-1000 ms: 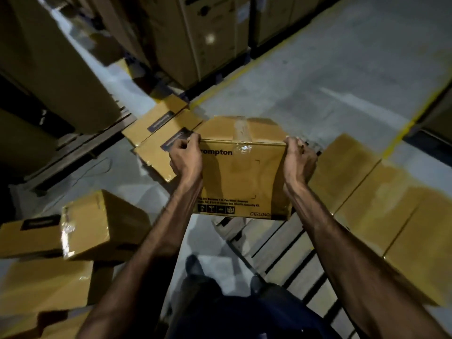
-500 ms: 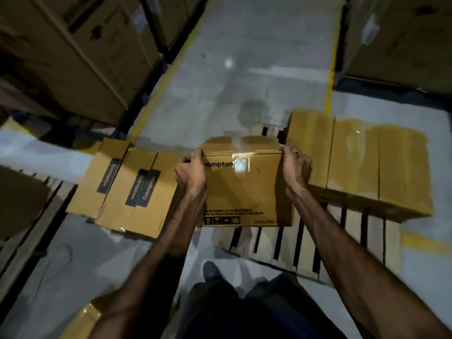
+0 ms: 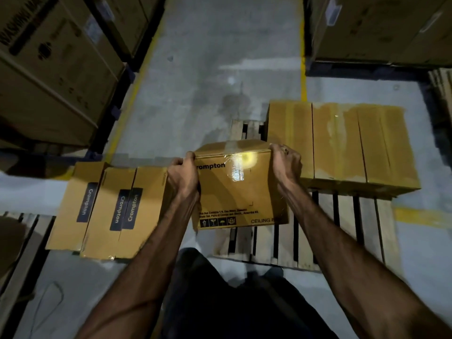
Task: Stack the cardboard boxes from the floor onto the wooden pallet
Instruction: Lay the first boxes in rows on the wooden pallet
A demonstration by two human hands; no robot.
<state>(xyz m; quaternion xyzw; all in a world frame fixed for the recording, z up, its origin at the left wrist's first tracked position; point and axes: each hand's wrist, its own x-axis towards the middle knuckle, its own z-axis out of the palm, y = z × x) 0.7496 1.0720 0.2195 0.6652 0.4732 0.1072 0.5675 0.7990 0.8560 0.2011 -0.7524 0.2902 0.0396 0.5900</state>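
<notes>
I hold a brown cardboard box [image 3: 234, 192] printed "Crompton" and "CEILING" in the air over the left end of the wooden pallet [image 3: 342, 231]. My left hand [image 3: 182, 176] grips its upper left corner and my right hand [image 3: 285, 167] grips its upper right corner. A row of three brown boxes [image 3: 340, 145] lies on the pallet's far right part, close to my right hand. Three flat Crompton boxes [image 3: 107, 211] lie side by side on the floor to the left of the held box.
Tall stacks of large cartons stand at the left [image 3: 53, 69] and at the upper right [image 3: 376, 28]. A grey aisle with yellow floor lines [image 3: 303, 69] runs ahead between them. Another pallet edge [image 3: 22, 241] shows at the lower left. My legs are below the box.
The view has swung right and closer, so the pallet and its three boxes now lie squarely ahead. The held box has moved over the pallet's left end; both hands keep their grip.
</notes>
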